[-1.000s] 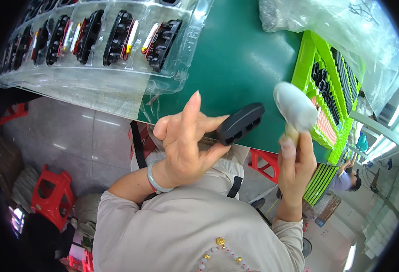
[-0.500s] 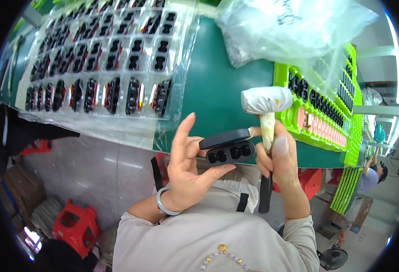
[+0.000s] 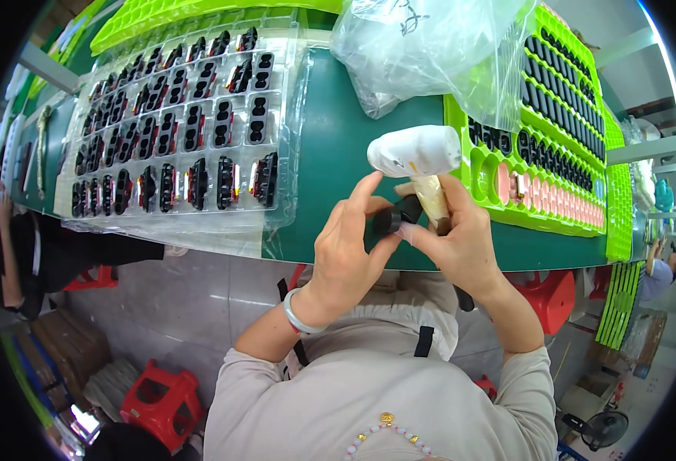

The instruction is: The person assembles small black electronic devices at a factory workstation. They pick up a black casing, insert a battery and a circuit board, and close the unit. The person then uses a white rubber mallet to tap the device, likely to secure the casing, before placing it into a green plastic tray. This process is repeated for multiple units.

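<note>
black plastic part (image 3: 394, 218) pinched in both hands, left hand (image 3: 351, 257) and right hand (image 3: 461, 242); right also grips white mallet (image 3: 415, 151). clear tray (image 3: 177, 131) mostly filled, part not yet placed.

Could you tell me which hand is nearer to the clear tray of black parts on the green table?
Left. The left hand is just right of the clear tray, near its lower right corner; the right hand, holding the white mallet, is farther right.

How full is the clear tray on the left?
Nearly full: the clear tray has black parts in almost every pocket, though its far-left end blurs.
</note>
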A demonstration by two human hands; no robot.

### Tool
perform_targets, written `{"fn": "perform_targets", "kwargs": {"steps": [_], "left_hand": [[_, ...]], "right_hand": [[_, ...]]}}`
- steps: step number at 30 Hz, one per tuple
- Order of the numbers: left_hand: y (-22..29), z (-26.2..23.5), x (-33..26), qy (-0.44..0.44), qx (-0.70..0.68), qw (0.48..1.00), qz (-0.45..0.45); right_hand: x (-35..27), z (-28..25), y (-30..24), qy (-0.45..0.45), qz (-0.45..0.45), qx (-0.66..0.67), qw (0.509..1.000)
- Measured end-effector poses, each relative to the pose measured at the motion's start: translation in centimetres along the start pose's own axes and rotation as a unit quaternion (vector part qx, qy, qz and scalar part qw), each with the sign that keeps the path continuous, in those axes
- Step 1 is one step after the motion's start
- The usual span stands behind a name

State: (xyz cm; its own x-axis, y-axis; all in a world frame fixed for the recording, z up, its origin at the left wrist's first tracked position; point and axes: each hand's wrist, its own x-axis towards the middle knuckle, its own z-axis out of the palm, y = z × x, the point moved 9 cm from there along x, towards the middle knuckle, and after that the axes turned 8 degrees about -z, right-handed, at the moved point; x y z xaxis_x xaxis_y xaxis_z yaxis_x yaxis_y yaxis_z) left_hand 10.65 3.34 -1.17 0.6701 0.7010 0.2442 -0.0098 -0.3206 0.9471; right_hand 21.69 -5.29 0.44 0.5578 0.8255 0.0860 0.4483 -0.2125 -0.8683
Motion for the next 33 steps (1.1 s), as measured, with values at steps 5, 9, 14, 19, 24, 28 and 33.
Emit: {"fn": "perform_targets", "kwargs": {"steps": [5,9,14,19,24,28,33], "left_hand": [[-0.3,-0.3,-0.2,0.021,0.078,0.995,0.053],[-0.2,0.0,-0.1,0.036,0.072,0.995,0.049],[-1.1,0.1,-0.4,0.058,0.057,0.996,0.039],[-0.8,0.5,-0.4,0.034,0.053,0.996,0.063],[-0.6,0.3,-0.4,0.042,0.053,0.994,0.083],[-0.5,0.4,-0.4,0.038,0.039,0.996,0.077],[-1.1,0.4,-0.5,0.037,0.049,0.995,0.078]], "right_hand": [[-1.2,-1.4,0.4,0.027,-0.015,0.014,0.999],[-3.1,-3.5,-2.3,-0.003,-0.039,-0.114,0.993],[-3.8,-4.0,-5.9,-0.077,-0.110,-0.218,0.967],[-4.0,-3.5,-5.3,-0.100,-0.083,-0.245,0.961],[-4.1,-6.2,-7.6,-0.013,-0.123,-0.190,0.974],[-3.5,-2.7,-4.6,-0.124,-0.081,-0.262,0.954],[-3.7,-5.7,-7.3,-0.027,-0.110,-0.262,0.959]]}}
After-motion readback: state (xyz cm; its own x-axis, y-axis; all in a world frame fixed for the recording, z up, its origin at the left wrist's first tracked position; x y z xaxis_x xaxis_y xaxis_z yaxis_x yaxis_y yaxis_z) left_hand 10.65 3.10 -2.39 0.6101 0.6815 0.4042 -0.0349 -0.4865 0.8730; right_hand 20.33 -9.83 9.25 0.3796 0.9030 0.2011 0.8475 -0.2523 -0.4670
